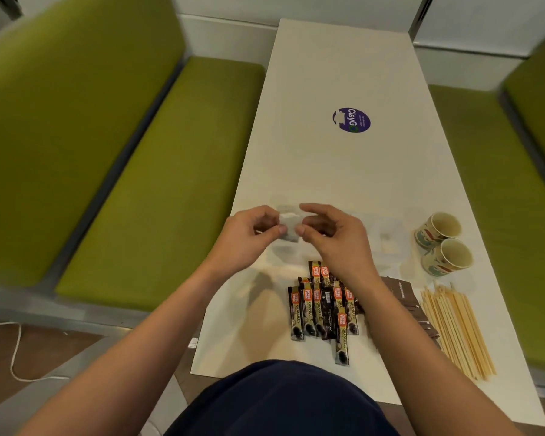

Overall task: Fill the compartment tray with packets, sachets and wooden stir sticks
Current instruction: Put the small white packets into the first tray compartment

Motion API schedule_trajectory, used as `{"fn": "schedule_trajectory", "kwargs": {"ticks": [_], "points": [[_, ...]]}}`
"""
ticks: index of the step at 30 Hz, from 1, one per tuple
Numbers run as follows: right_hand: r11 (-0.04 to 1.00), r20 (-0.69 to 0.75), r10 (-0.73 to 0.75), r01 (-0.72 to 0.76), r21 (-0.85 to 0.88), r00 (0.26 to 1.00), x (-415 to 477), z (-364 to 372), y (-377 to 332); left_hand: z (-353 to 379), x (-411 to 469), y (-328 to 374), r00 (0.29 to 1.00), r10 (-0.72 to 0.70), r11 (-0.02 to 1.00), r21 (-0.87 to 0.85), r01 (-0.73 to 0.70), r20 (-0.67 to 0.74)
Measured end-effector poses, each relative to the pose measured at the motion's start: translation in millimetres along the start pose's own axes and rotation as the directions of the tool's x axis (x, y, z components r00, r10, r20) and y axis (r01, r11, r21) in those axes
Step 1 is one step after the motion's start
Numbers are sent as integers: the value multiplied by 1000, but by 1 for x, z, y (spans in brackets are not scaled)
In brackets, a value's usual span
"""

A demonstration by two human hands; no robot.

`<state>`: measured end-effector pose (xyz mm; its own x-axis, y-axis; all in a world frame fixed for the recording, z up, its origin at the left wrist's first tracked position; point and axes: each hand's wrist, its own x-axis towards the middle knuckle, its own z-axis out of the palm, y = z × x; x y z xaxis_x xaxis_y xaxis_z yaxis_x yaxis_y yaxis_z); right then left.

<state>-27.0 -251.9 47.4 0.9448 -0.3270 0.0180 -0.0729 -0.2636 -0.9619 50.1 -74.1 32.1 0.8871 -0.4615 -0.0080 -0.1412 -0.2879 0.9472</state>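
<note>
The left hand (249,237) and the right hand (331,237) meet above the table (328,168), and a small white sachet (288,226) sits between their fingers. On each hand the thumb and forefinger are curled in and pinch one edge of the sachet, left fingers on its left edge and right fingers on its right edge. The other fingers are loosely bent behind them. The sachet is held up off the table.

Just below the right fingers, toward the person, a cluster of dark coffee packets (320,306) with orange labels lies flat on the table. Beside these, under the right forearm, is a pile of brown sachets (403,294), and further out to the right of that lies a bundle of wooden stir sticks (456,328).

To the right of the right fingers there is a faint see-through tray (387,228); its compartments are too blurred to tell apart. Beyond it lie two paper cups (442,243) on their sides, touching each other. Well beyond the fingers a round purple sticker (351,120) is on the table. Green benches (123,152) flank the table.
</note>
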Motion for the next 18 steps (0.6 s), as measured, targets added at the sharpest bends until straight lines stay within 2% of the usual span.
{"fn": "schedule_trajectory", "kwargs": {"ticks": [3, 7, 10, 13, 18], "points": [[999, -2, -8, 8, -34, 1000, 23, -3, -2, -5, 22, 6, 1000, 15, 999, 33, -14, -11], [991, -6, 78, -78, -111, 997, 44, 2, 14, 0, 35, -8, 998, -64, 991, 116, 62, 11], [968, 30, 142, -133, -213, 989, 48, 10, 32, 3, 33, -23, 994, -105, 974, 200, 105, -11], [928, 56, 149, -120, -352, 987, 48, 16, 40, 3, 27, -32, 992, -122, 974, 188, 128, -42], [878, 43, 110, -77, -473, 993, 46, 26, 38, 7, 24, -41, 990, -118, 969, 229, 98, 75]]}}
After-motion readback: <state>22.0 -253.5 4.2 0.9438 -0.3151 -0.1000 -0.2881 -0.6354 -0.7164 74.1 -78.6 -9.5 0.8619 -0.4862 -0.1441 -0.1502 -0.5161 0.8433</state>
